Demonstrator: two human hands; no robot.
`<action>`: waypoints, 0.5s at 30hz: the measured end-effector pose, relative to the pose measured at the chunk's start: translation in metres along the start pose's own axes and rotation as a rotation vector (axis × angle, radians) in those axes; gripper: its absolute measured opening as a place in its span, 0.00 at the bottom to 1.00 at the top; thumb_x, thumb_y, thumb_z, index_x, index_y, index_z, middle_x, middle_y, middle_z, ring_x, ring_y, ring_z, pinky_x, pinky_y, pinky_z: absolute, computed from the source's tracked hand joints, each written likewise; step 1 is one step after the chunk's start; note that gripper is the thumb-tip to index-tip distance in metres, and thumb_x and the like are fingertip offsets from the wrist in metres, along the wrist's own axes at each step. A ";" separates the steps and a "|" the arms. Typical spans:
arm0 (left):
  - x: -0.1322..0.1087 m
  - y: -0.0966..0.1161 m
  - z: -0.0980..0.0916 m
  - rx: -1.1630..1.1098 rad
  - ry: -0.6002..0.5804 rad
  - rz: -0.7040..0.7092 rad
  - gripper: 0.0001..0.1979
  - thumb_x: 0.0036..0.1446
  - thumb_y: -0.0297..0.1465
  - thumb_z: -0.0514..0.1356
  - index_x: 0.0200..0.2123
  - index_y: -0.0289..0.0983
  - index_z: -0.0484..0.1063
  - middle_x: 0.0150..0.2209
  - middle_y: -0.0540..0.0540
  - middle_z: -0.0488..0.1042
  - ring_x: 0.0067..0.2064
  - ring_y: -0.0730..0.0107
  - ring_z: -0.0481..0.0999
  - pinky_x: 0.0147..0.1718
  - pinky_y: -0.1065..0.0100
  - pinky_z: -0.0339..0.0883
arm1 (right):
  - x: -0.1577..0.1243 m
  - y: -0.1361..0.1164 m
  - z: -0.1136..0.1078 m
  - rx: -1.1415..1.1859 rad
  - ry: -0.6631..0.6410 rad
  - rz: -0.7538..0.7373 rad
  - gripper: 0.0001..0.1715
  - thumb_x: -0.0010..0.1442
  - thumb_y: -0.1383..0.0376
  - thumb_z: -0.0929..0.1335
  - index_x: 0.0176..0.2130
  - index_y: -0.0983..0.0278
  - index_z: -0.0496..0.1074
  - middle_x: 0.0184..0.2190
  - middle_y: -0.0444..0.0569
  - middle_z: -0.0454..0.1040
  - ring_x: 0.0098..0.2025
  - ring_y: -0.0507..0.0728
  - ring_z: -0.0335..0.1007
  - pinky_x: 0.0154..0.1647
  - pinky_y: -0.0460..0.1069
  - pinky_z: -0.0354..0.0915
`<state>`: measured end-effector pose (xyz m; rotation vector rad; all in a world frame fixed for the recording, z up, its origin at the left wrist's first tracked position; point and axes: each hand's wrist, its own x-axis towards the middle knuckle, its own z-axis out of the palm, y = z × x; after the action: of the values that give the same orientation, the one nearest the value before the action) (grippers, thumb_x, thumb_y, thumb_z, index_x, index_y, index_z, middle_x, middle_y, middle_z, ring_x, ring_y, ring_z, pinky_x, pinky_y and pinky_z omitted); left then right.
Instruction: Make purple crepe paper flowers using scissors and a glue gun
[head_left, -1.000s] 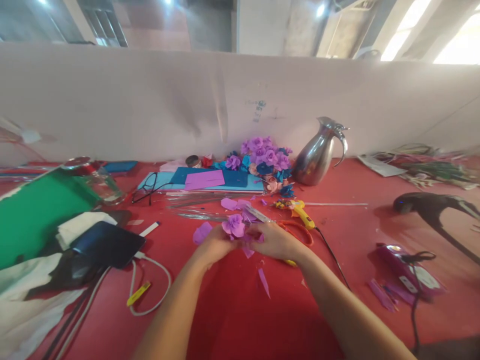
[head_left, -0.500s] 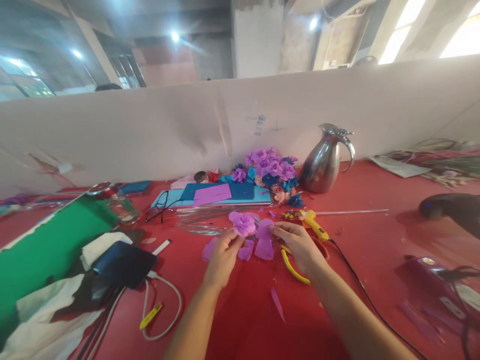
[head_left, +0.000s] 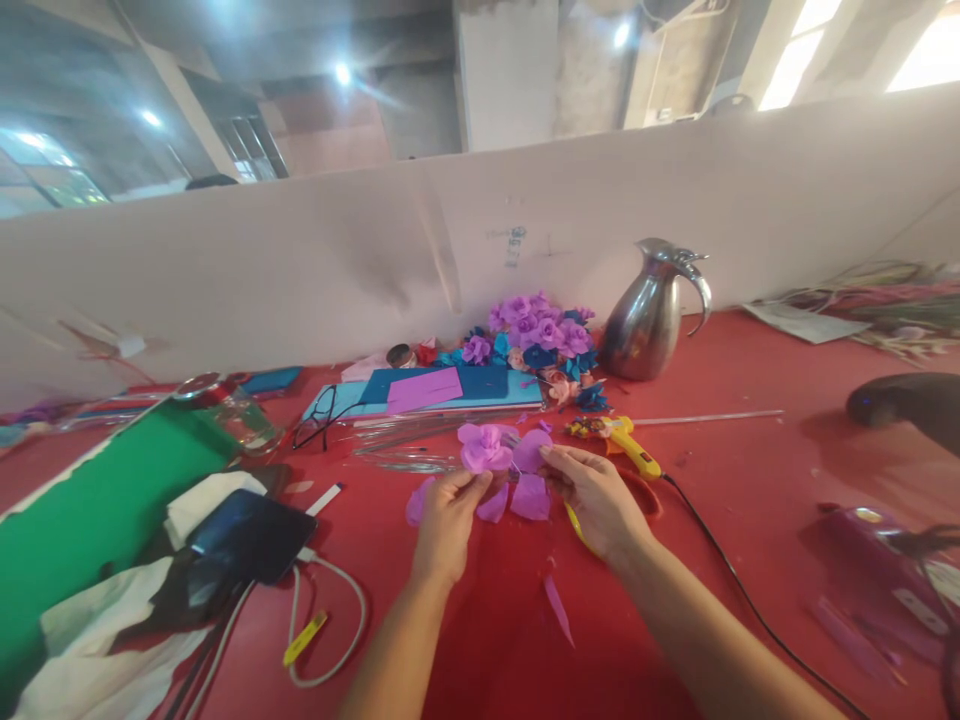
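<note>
My left hand is closed on a purple paper flower, its layered petals facing up. Just to the right, my right hand pinches a loose purple paper petal at its right edge, close beside the flower. Whether petal and flower touch is hard to make out. More cut purple petals lie on the red table beneath the hands. A yellow glue gun rests beyond my right hand. Yellow-handled pliers are partly hidden behind that hand.
Finished paper flowers are heaped at the back beside a steel jug. Coloured paper sheets and eyeglasses lie left of them. A phone with a white cable sits at left. The glue gun's black cord crosses the right side.
The flower in my left hand has tilted slightly to show its face more. My right hand has shifted a little, covering more of the pliers. The view has moved slightly.
</note>
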<state>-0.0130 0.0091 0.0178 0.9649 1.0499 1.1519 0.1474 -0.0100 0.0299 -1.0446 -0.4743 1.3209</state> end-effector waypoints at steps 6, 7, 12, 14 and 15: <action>0.000 -0.005 0.000 0.056 -0.026 0.020 0.13 0.44 0.38 0.69 0.33 0.37 0.83 0.31 0.45 0.82 0.37 0.62 0.78 0.47 0.62 0.67 | -0.001 0.003 0.000 0.090 0.001 0.037 0.18 0.34 0.58 0.80 0.25 0.66 0.79 0.23 0.47 0.77 0.26 0.51 0.69 0.29 0.46 0.63; -0.001 -0.005 -0.001 0.113 -0.016 0.043 0.12 0.46 0.38 0.68 0.33 0.38 0.83 0.32 0.46 0.81 0.38 0.62 0.78 0.47 0.63 0.66 | 0.000 0.002 -0.001 0.105 0.003 0.036 0.18 0.34 0.58 0.80 0.25 0.66 0.79 0.23 0.47 0.77 0.26 0.51 0.69 0.29 0.45 0.63; -0.002 -0.002 -0.003 0.383 0.086 0.146 0.09 0.45 0.38 0.67 0.22 0.38 0.79 0.23 0.52 0.76 0.31 0.65 0.71 0.36 0.68 0.65 | 0.002 0.001 -0.003 0.129 0.019 0.031 0.18 0.33 0.59 0.81 0.24 0.65 0.78 0.21 0.45 0.76 0.25 0.51 0.68 0.27 0.45 0.63; -0.003 -0.001 -0.003 0.420 0.101 0.180 0.12 0.46 0.39 0.66 0.18 0.38 0.76 0.20 0.53 0.72 0.28 0.67 0.68 0.32 0.69 0.63 | 0.001 0.001 -0.002 0.131 0.010 0.042 0.18 0.33 0.59 0.81 0.24 0.65 0.78 0.21 0.45 0.76 0.25 0.50 0.69 0.27 0.45 0.64; -0.004 -0.001 -0.004 0.427 0.105 0.193 0.13 0.46 0.39 0.65 0.17 0.38 0.75 0.19 0.54 0.71 0.27 0.68 0.67 0.31 0.70 0.62 | 0.000 0.000 -0.002 0.135 0.006 0.049 0.18 0.33 0.59 0.81 0.24 0.65 0.78 0.22 0.45 0.76 0.25 0.50 0.69 0.28 0.45 0.64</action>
<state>-0.0166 0.0058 0.0167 1.3764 1.3432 1.1668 0.1485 -0.0101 0.0287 -0.9530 -0.3522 1.3739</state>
